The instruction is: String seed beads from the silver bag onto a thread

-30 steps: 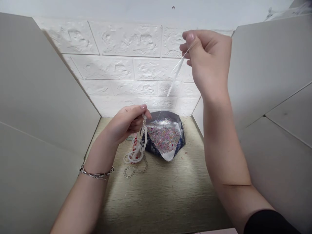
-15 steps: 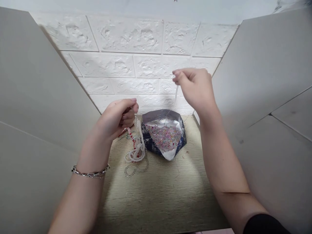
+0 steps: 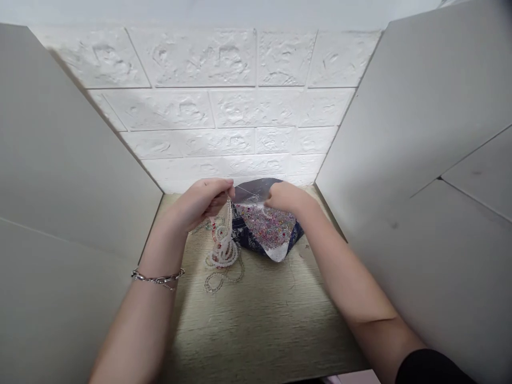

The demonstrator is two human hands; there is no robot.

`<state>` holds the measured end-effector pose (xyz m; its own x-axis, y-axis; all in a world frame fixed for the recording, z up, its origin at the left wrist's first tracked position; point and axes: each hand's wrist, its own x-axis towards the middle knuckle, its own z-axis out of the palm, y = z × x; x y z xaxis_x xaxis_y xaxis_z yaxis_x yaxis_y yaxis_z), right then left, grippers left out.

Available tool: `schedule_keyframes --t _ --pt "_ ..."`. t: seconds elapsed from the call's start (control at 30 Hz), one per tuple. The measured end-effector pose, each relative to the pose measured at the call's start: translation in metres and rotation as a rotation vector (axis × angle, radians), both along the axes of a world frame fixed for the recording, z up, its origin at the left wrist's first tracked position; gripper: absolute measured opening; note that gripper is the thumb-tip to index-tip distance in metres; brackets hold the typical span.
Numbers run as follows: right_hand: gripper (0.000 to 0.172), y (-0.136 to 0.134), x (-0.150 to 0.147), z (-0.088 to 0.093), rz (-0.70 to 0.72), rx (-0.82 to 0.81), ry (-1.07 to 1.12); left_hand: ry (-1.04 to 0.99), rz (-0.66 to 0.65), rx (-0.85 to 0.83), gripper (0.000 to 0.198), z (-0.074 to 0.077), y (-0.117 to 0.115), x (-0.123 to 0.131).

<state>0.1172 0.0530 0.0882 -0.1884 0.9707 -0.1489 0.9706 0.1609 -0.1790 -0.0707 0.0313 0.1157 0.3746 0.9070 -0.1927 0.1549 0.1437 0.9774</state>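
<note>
My left hand [image 3: 208, 201] is closed, thumb against the fingers, and pinches the top of a hanging bead strand [image 3: 229, 218]. The lower part of the strand lies coiled in a pile of white bead strings [image 3: 223, 253] on the table. My right hand [image 3: 285, 197] is closed over the back of an open dark-blue bag with a silvery lining [image 3: 282, 253]. Loose pink and clear beads [image 3: 266, 224] fill the bag. A thin thread [image 3: 247, 190] runs from the left fingers towards the right hand. Its end at the right fingertips is too small to make out.
Grey panels [image 3: 72, 176] [image 3: 404, 138] stand on both sides. A white brick-pattern wall [image 3: 240, 106] closes off the back. The wooden tabletop [image 3: 256, 325] stretches in front of the bag, with a pinkish object [image 3: 356, 377] at its near edge.
My right hand has come down and left from high in front of the wall to the bag. My left hand has moved slightly right and down, still holding the strand.
</note>
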Motion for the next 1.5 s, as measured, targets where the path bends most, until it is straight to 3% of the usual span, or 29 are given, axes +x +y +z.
schedule_keyframes --t 0.07,0.13,0.27,0.5,0.63,0.77,0.93,1.13,1.27,1.43,1.5 --pt "0.028 -0.005 -0.007 -0.001 -0.001 -0.007 -0.036 0.0 -0.029 -0.024 0.025 -0.008 0.006 0.001" --pt "0.031 -0.012 -0.013 0.001 0.084 -0.006 0.001 -0.008 -0.032 -0.043 0.024 -0.013 0.01 0.001" --pt "0.014 -0.024 -0.025 0.006 0.325 -0.123 0.136 -0.035 0.006 -0.068 0.022 -0.016 0.013 -0.002" --pt "0.037 -0.024 -0.038 -0.005 0.266 -0.198 0.15 -0.042 0.052 -0.071 0.021 -0.013 0.01 -0.001" --pt "0.032 -0.02 -0.024 0.0 0.32 -0.209 0.219 -0.038 0.048 -0.067 0.02 -0.013 0.01 -0.003" --pt "0.027 -0.017 -0.005 0.017 0.367 -0.1 0.371 -0.033 0.038 -0.054 0.021 -0.013 0.011 -0.004" --pt "0.029 -0.021 0.012 0.036 0.267 0.027 0.741 -0.038 0.025 -0.058 0.02 -0.014 0.01 -0.003" --pt "0.033 -0.021 0.018 0.044 0.087 0.142 1.279 -0.041 0.013 -0.055 0.021 -0.014 0.01 -0.003" --pt "0.037 -0.016 0.024 0.044 -0.053 0.31 1.409 -0.047 0.014 -0.049 0.022 -0.014 0.01 -0.004" --pt "0.023 -0.006 0.038 0.039 -0.147 0.573 1.526 -0.055 0.029 -0.048 0.022 -0.013 0.009 -0.004" --pt "0.02 -0.002 0.043 0.037 -0.217 0.601 1.51 -0.052 0.029 -0.05 0.022 -0.012 0.009 -0.004"
